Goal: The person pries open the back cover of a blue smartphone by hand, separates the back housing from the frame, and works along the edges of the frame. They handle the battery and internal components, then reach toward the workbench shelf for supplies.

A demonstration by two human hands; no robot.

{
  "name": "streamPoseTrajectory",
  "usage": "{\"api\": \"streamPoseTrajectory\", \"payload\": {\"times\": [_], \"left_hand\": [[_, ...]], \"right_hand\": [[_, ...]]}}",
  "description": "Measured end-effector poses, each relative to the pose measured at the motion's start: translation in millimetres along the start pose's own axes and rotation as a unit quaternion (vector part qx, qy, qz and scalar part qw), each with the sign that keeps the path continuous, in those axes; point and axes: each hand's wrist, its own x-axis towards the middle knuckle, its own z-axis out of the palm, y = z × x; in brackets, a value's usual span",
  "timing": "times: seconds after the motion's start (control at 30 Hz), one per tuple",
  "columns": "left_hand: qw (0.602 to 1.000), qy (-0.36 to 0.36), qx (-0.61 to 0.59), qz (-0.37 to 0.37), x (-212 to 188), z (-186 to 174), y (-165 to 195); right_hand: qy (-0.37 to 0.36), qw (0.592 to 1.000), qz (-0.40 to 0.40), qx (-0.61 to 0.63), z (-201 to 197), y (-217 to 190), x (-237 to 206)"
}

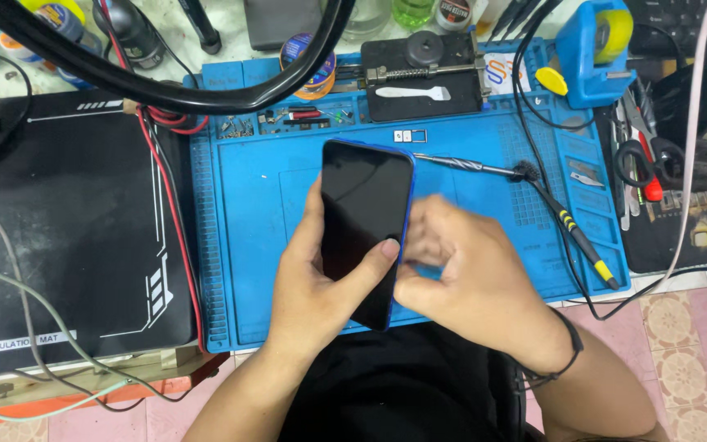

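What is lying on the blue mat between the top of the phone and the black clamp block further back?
In the head view, only a small metal card tray lies between the phone and the black clamp block.

Two bare forearms, no sleeves. Bare left hand [321,286], no ring, no watch, wrist bare. Bare right hand [468,282] blurred about the fingers [431,229], nothing worn on them so far as can be told. Thin black cord bracelet [562,352] round the right wrist, loose end trailing near. Black garment [403,385] over the lap, plain, unmarked.
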Motion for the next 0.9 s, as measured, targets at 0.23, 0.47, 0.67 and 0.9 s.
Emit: {"api": "streamPoseTrajectory", "payload": {"times": [0.23,0.47,0.67,0.9], "left_hand": [[0.999,-0.014,0.032,0.015,-1,5,4],[0.996,-0.038,0.073,0.041,-4,10,9],[0.997,-0.050,0.055,0.002,-3,12,12],[0.993,-0.046,0.104,0.018,-4,14,11]], "right_hand": [[-0.008,0.995,-0.070,0.077,-12,0,3],[-0.010,0.998,-0.033,0.061,-23,8,3],[-0.025,0.983,-0.132,0.129,-29,-4,7],[0.016,0.987,-0.145,0.065,-37,-4,9]]}}
